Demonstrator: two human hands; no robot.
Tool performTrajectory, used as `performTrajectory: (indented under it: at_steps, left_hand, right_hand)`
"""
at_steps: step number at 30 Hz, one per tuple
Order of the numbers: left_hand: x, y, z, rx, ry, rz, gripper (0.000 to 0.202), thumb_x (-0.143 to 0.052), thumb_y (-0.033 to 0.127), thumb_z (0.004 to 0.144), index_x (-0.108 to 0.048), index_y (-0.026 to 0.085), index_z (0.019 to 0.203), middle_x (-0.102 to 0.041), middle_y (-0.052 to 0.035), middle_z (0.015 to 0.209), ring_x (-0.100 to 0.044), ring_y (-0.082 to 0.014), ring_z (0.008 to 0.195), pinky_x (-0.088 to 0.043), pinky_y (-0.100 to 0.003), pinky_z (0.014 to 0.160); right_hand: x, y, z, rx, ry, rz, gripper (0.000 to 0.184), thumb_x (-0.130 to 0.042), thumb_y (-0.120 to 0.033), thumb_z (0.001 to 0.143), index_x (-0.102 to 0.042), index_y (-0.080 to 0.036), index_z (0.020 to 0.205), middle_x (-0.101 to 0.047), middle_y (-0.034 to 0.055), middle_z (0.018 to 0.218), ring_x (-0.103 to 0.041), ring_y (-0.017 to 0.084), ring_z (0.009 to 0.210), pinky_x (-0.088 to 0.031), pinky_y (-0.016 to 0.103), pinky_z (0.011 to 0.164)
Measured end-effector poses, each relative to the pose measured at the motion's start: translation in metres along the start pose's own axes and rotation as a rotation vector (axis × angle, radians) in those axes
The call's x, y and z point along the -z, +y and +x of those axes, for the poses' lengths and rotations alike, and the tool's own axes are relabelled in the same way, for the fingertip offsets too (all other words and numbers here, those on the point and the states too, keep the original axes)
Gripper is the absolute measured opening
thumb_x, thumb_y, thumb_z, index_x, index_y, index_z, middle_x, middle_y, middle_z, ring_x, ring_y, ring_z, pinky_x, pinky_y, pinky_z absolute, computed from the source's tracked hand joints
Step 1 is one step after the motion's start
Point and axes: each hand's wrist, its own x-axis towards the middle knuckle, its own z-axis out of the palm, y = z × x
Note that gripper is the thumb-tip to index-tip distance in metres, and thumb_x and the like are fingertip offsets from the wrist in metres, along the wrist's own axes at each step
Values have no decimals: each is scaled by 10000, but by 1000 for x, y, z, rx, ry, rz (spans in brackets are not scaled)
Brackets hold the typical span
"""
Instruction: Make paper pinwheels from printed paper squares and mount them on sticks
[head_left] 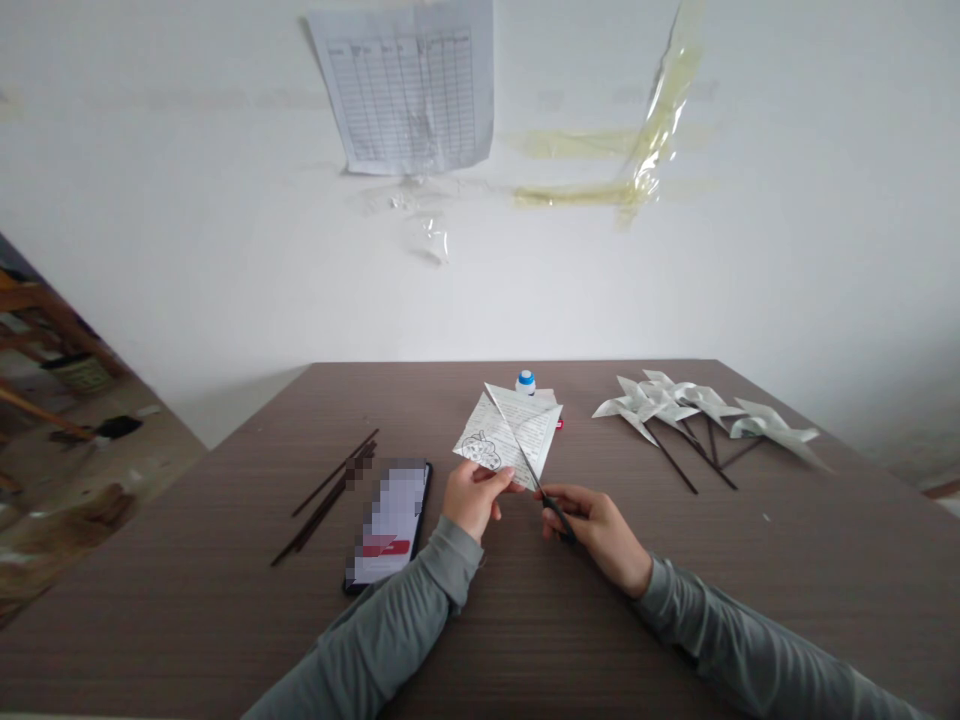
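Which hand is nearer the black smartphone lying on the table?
Left. The left hand sits just right of the black smartphone; the right hand is farther right.

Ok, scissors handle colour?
Black, best seen in the head view: the scissors handle sits in the right hand.

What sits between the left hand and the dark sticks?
A smartphone lies between the left hand and the dark sticks, in the head view.
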Motion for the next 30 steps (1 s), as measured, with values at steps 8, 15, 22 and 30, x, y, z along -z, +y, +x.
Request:
performTrajectory:
  at_steps: [8,15,22,30]
  left_hand:
    - [5,-4,7,-9,43,-15,284,-1051,163,784,-797,199,906,-955,-108,959,-967,-299,847,-450,-199,442]
    - [16,-9,16,25,45,37,259,-1032,97,820,-836,192,959,-956,-103,966,-974,-307,879,-441,-178,435]
    - [18,-15,16,107,-19,71,347,-1085,36,866,-787,191,952,-966,-108,963,-973,-283,798,-434,-158,406]
    - [21,-13,-1,67,39,81,502,-1139,186,958,-639,232,948,-885,-45,838,-922,-217,690,-471,-139,410]
  right_hand:
    - [4,0,-2,-3,-18,8,744,-1090,-904,706,-1008,-251,1052,-871,144,764,-817,407,769,-695,543,785]
    - [14,8,-3,-7,-63,18,686,-1078,-793,743,-965,-213,1093,-851,101,747,-708,284,696,-640,466,742]
    - [25,-5,-6,42,33,10,614,-1087,-806,750,-985,-270,1032,-857,136,769,-709,349,724,-628,558,763]
    - [32,10,6,61,84,6,698,-1033,-755,791,-968,-196,1204,-877,95,798,-756,306,746,-641,477,777]
